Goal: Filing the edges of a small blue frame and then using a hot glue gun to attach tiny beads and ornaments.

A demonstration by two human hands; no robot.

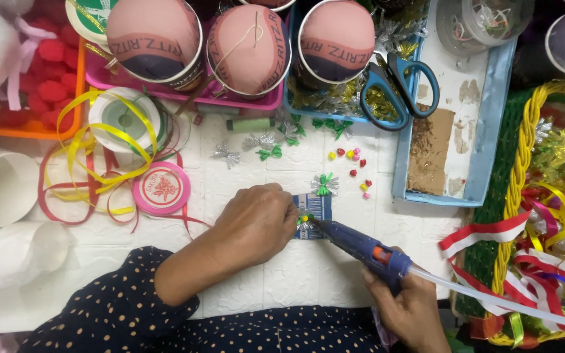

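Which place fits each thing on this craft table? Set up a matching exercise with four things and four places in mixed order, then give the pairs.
Things:
1. scissors
2. glue gun
3. pink ribbon spool
4. small blue card

Places:
A. under the left hand
B. in the right hand
C. on the blue tray's corner
D. beside the yellow ribbon

Pairs: 1-C, 2-B, 3-D, 4-A

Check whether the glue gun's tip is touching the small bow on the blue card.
Touching. The head view shows the blue glue gun, held in the right hand, with its nozzle meeting the bow on the card.
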